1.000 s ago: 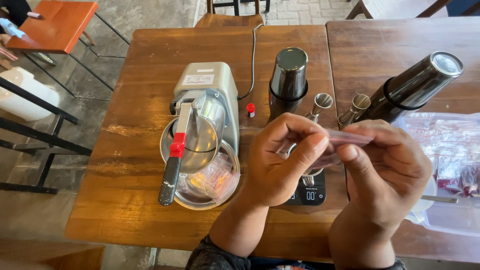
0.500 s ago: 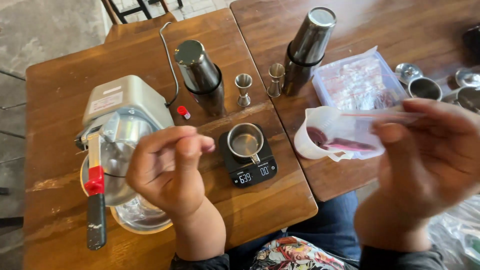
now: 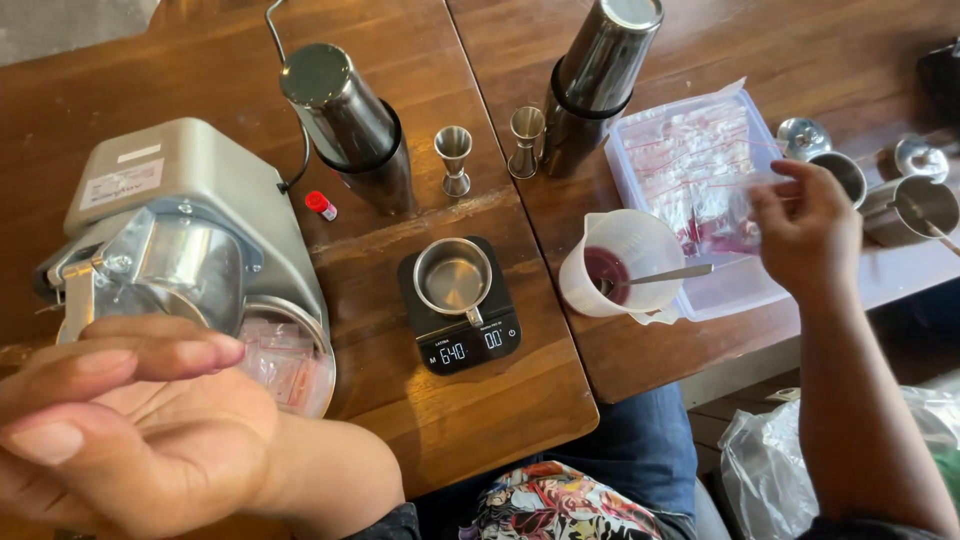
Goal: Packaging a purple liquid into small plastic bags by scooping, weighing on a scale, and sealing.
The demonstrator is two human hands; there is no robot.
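My left hand (image 3: 140, 430) hovers low at the left with its fingers stretched out and nothing in it, just in front of the grey ice shaver (image 3: 180, 200) and the metal bowl (image 3: 300, 370) under it. My right hand (image 3: 810, 225) reaches over the clear plastic box (image 3: 735, 295) of small sachets, fingertips pinched close together. Whether a clear sachet is still between them cannot be told. Beside the box stands a plastic measuring jug (image 3: 620, 262) with dark red liquid and a spoon in it. A small metal cup (image 3: 452, 275) sits on a black digital scale (image 3: 470, 340).
Two tall steel shakers (image 3: 345, 110) (image 3: 600, 70) and two jiggers (image 3: 454, 155) (image 3: 525, 140) stand behind the scale. A small red-capped vial (image 3: 320, 205) lies near the shaver. Metal cups (image 3: 915, 205) stand at far right. A plastic bag (image 3: 770, 460) hangs below the table edge.
The hands have parted. My right hand carried the sachet right, over the plastic box. My left hand dropped low at the left and opened. The view shifted right.
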